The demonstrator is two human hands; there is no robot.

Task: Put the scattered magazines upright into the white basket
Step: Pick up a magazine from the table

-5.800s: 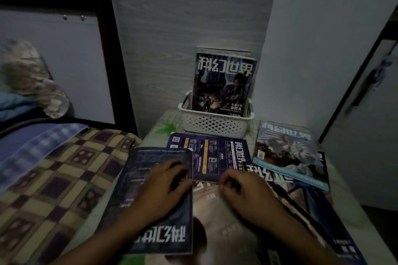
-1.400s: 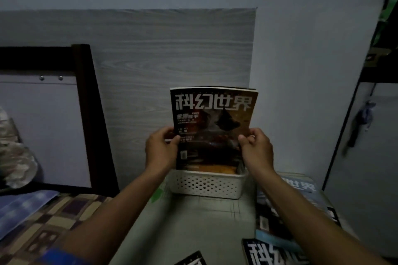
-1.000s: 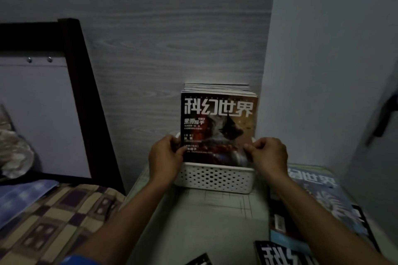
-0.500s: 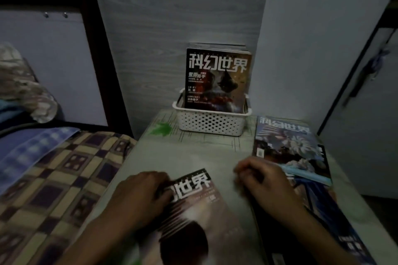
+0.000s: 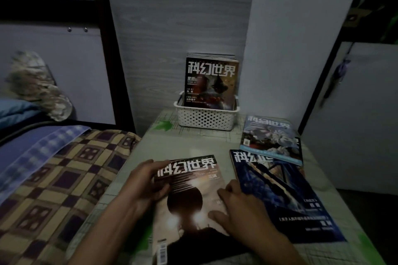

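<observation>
Both hands rest on the brown-covered magazine (image 5: 191, 198) lying flat at the near edge of the table (image 5: 183, 144) — the left hand (image 5: 148, 180) curls its fingers over the upper left edge, seemingly gripping it, while the right hand (image 5: 239, 208) lies loosely spread on the cover's right side. Just right of it lies a blue magazine (image 5: 280, 196), its far end overlapped by a pale-blue magazine (image 5: 269, 137). At the table's far edge, against the wall, the white basket (image 5: 206, 117) holds a stack of upright magazines (image 5: 211, 82) — well apart from the hands.
</observation>
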